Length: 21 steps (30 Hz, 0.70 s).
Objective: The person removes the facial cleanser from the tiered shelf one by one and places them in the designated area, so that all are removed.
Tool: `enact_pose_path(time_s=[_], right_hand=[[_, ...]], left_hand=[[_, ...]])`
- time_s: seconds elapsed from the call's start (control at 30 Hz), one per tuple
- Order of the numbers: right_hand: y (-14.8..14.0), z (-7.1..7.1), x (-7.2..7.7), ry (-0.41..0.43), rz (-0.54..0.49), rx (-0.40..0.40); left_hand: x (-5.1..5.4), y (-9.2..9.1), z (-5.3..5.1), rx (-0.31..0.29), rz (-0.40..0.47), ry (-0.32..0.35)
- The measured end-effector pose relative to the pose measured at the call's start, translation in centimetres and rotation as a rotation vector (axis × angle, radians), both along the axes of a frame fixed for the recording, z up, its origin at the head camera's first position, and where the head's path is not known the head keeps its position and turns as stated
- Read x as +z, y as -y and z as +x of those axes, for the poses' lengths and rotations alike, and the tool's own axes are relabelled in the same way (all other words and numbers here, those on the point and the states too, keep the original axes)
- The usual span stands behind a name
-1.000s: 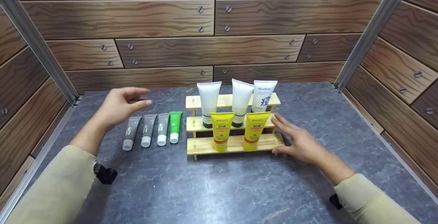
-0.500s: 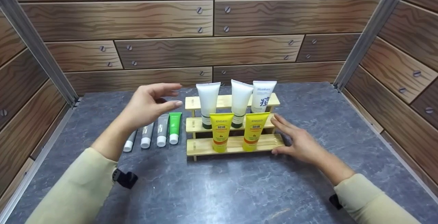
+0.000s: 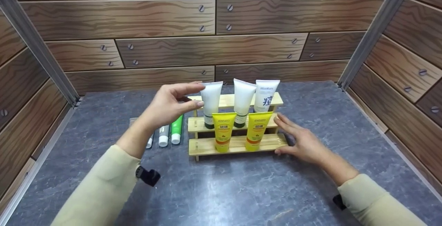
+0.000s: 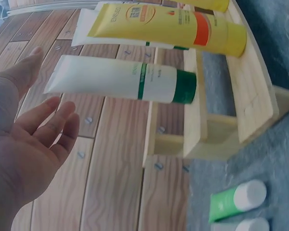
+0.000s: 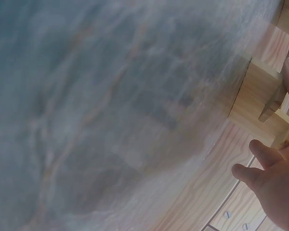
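Now we have left hand (image 3: 168,104) just beside leftmost white tube (image 3: 211,102), thumb and fingers apart; tube stands on middle tier of wooden rack (image 3: 238,144) on desk (image 3: 221,191). Our right hand (image 3: 303,144), fingers spread, touches rack's right end.

At the centre of the frame, the rack (image 3: 238,144) is smooth, pale wood with visible grain, while its yellow tubes (image 3: 223,127) and white tubes (image 3: 212,96) look like smooth plastic with a soft sheen; left of centre, the green tube (image 3: 176,127) looks glossy, its cap (image 4: 251,194) plain plastic. Across the bottom, the table (image 3: 221,191) has a smooth, marbled, stone-like finish, glossy enough for a bright glare. The wall (image 3: 165,17) along the top has a wood-grain look, the posts (image 3: 375,29) at upper left and right resemble dull metal, and the sleeves (image 3: 100,188) below are matt cloth.
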State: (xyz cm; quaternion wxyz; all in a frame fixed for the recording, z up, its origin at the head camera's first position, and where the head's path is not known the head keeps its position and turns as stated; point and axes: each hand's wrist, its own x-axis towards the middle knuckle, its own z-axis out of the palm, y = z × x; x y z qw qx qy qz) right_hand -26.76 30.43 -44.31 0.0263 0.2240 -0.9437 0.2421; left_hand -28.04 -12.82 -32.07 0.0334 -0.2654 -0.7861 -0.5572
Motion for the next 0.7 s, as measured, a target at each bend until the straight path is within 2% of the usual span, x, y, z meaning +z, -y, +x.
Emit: enact_pose_path(time_s=[0.3,0.5,0.7], right_hand=[[0.0,0.0,0.1,0.002,0.001,0.001],[-0.2,0.0,0.1,-0.043,-0.002,0.022],[-0.2,0.0,-0.1,-0.039,-0.005,0.022]], left_hand=[[-1.8,-1.3,-1.0,0.002,0.029,0.069],[-3.2,-2.0,-1.7,-0.026,0.078,0.113],[-3.9,-2.4,-2.1,-0.013,0.102,0.097]])
